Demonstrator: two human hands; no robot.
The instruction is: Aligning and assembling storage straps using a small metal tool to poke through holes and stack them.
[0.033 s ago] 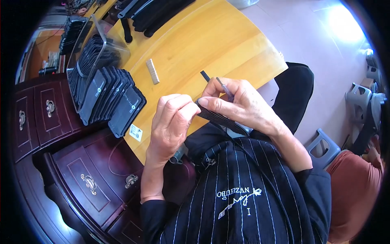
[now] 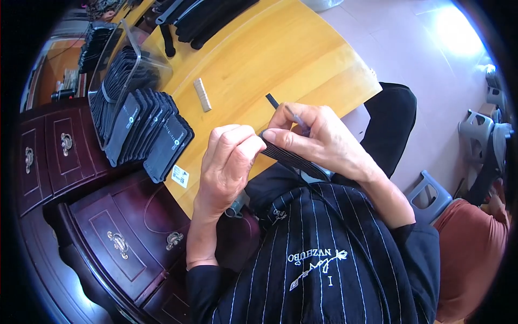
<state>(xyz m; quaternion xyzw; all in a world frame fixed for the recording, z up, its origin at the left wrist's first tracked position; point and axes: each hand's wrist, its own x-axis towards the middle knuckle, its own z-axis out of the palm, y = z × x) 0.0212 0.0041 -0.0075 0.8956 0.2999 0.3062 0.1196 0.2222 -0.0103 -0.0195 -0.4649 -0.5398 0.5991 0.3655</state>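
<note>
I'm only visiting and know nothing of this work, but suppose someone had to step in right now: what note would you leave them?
Left hand: closed on one end of a flat black ribbed strip, held above the lap.
Right hand: pinches the strip's other end and also holds a thin dark tool.
On the yellow table: a fanned row of black pouches, a clear bag with more, a small pale bar.
Done: a row of pouches lies stacked at the left.
Left: the strip in hand; how far along it is cannot be told.
</note>
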